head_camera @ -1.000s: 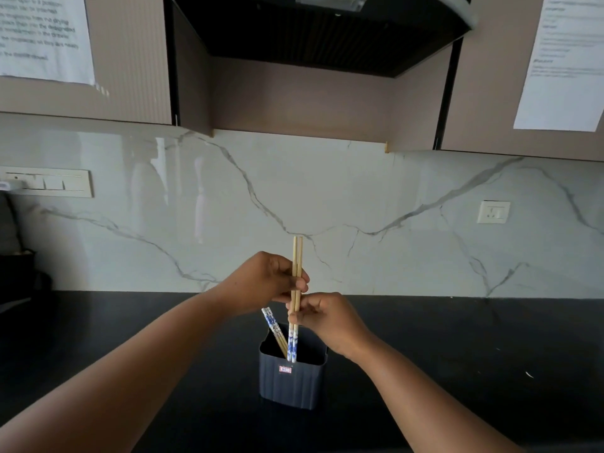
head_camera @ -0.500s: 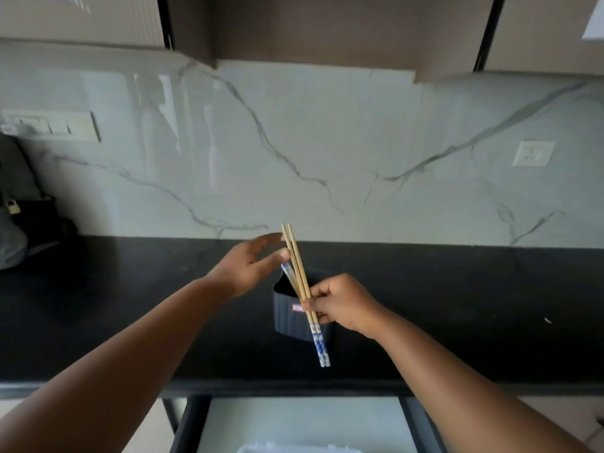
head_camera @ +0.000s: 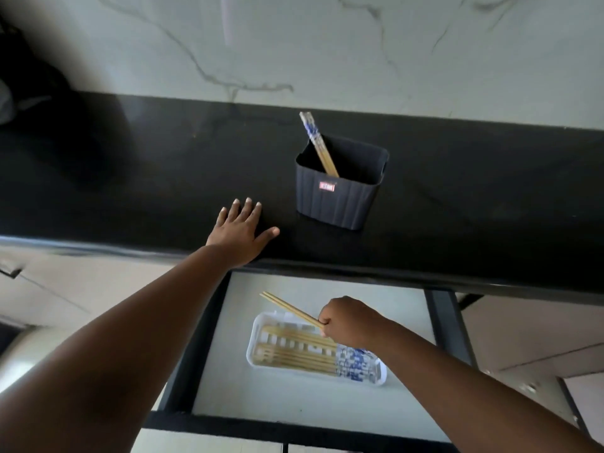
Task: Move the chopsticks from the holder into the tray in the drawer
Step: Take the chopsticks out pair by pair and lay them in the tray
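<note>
A dark ribbed holder stands on the black counter with one pair of blue-tipped chopsticks leaning in it. Below, an open drawer holds a white slotted tray with several bamboo chopsticks lying in it, blue ends to the right. My right hand is over the tray, shut on a pair of chopsticks that slant up to the left. My left hand lies flat and open on the counter's front edge, left of the holder.
The black counter runs across the view against a white marble backsplash. A dark object sits at the far left. The drawer's dark front rail is near me. Pale cabinet fronts flank the drawer.
My right hand has carried the pair of chopsticks from the holder down over the tray in the drawer. My left hand let go and settled flat on the counter. My view tilted down.
</note>
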{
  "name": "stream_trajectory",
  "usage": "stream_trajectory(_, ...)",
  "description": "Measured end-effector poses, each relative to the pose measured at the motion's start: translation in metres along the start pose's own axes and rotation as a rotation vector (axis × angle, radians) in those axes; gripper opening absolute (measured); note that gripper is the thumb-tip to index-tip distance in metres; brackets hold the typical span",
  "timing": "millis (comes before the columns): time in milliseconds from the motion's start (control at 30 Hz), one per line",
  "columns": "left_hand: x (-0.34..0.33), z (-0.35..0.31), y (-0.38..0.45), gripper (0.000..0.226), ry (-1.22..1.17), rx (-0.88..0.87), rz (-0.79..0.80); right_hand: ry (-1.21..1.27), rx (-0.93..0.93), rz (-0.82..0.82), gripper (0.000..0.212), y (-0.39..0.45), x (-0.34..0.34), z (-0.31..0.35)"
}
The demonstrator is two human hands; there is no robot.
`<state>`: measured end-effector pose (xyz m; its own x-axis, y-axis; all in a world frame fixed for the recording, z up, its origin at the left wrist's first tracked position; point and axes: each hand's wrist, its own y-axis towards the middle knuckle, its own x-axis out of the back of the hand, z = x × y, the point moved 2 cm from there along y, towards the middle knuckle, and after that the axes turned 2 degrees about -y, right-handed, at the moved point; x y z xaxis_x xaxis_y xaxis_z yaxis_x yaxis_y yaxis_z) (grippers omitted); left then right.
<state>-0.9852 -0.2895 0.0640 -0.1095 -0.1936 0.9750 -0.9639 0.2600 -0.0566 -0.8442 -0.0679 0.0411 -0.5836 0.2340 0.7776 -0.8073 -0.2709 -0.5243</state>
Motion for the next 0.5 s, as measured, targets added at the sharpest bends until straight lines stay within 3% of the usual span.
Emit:
stream_trajectory(167, -0.004, -0.001, 0.007, 0.089, 0.014, 0.012, -0.047, -0.160, -0.010, 0.062, 0.033, 0.015, -0.038, -0.006)
stream_trajectory(500, -0.003, 0.001, 0.005, 0.091, -0.020, 0.010, -0.068, -0.367, -0.060, 0.110, 0.017, 0.037, -0.072, -0.002)
